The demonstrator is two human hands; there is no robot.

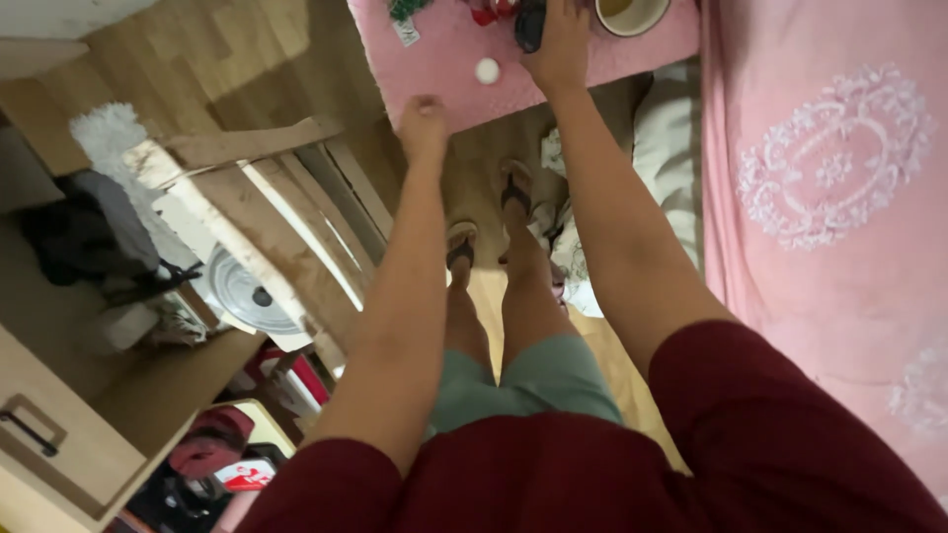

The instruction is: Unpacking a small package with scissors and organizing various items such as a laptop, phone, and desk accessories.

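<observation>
My left hand [423, 120] is curled into a loose fist at the near edge of a small surface covered by a pink cloth [444, 69]. Whether it grips the cloth edge is not clear. My right hand [559, 44] reaches farther over that cloth, fingers resting on a dark object [528, 25] near the top of the view. A small white ball [487, 70] lies on the cloth between my two hands. A cream bowl [632, 12] stands right of my right hand. Red and green items [484, 12] lie at the cloth's far edge.
A bed with a pink embroidered cover [839, 178] fills the right side. My sandalled feet [462, 242] stand on a wood floor. Wooden planks [286, 197] lean at left, with a fan [247, 291], a white mop head [109, 133], and a cabinet with a dark handle [30, 429].
</observation>
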